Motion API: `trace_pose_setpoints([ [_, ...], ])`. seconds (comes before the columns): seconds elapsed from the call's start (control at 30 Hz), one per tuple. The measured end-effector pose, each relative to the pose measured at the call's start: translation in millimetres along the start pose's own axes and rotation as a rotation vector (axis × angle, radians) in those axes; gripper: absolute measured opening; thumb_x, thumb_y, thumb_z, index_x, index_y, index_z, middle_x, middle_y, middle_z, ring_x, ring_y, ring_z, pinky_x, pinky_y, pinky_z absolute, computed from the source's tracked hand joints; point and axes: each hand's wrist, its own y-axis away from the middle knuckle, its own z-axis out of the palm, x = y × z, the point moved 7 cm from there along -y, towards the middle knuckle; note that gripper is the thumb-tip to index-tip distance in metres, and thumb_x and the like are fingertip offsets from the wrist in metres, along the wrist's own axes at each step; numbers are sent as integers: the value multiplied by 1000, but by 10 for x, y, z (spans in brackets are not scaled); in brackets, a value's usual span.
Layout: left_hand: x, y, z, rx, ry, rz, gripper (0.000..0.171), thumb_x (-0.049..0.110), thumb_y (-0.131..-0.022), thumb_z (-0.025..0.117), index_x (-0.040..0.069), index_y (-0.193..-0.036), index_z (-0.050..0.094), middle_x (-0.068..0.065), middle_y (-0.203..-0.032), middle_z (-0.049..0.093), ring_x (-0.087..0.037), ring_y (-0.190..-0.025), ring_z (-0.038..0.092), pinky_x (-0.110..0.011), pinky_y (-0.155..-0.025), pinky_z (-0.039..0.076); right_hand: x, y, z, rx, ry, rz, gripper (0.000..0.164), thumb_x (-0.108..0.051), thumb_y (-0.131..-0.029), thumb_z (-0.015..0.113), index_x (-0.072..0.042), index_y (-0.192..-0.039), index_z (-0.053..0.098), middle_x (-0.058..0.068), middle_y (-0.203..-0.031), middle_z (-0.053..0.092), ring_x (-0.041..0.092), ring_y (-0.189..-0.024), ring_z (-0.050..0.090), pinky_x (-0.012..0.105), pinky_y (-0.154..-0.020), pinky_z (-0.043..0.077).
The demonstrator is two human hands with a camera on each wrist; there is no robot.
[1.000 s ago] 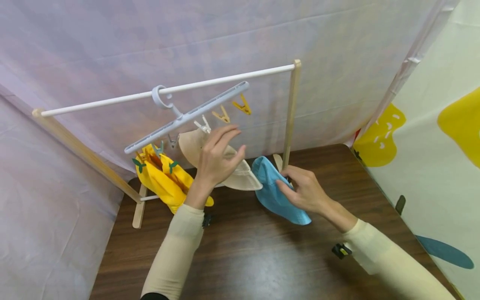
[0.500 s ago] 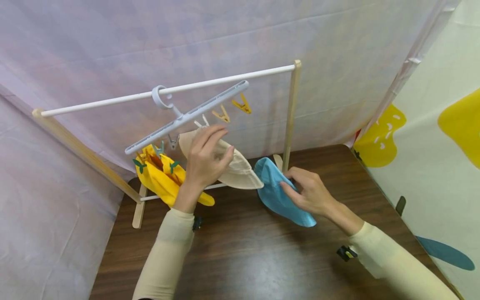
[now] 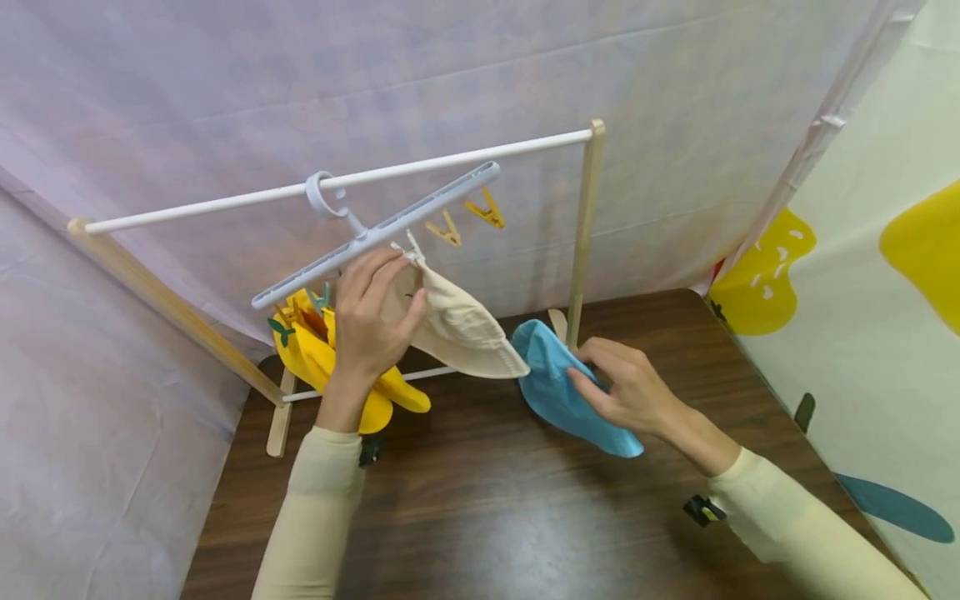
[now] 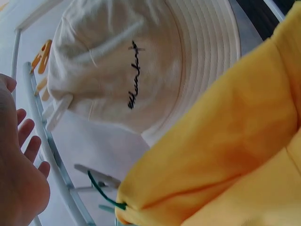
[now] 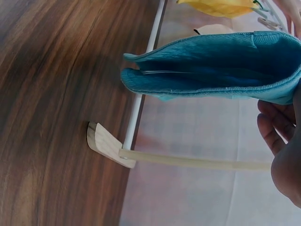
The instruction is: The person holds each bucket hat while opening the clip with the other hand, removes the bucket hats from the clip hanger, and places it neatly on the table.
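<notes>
shifted left: my left hand (image 3: 373,318), off the cream hat (image 3: 468,333).
its fingers look loose and empty; my right hand (image 3: 628,390) pinches the rim of the blue hat (image 3: 558,396), right of frame centre. seemingly i'm readying it for hanging; next calls for squeezing open a free yellow clip (image 3: 494,218). count: two hats, one yellow cloth piece (image 3: 306,354), six clips, one hanger (image 3: 367,240), one rack (image 3: 450,164).
</notes>
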Motion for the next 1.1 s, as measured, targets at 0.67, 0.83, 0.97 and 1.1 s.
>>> trace_pose_setpoints([
  [0.67,-475,93,-460,86,-85,-141,50,30,-90,70,3,-131,68,-16,-134,68,-37,-127,60,-46,-113,42,-21,53,-171,-1,23,-47,19,5,-75,77,-5,-89,70,-1,-82,67,7,-70,56,19,-61,47],
  [0.83,-606,131,-515,64,-92,-182,51,31,-90,70,3,-133,67,-17,-136,67,-36,-129,58,-45,-115,42,-36,70,-223,18,20,-59,20,6,-72,77,-4,-88,70,0,-81,68,8,-69,57,17,-62,47],
  [0.97,-699,158,-534,46,-96,-211,51,33,-92,68,4,-134,66,-18,-136,66,-35,-129,58,-45,-114,42,-52,84,-257,35,8,-68,20,7,-71,76,-3,-88,71,3,-80,69,11,-69,58,20,-62,49],
  [1.1,-765,174,-538,40,-92,-227,50,32,-93,68,4,-134,66,-18,-137,66,-36,-130,58,-46,-114,42,-80,96,-287,49,15,-80,17,5,-71,76,-2,-86,71,4,-79,69,12,-68,58,22,-61,49],
])
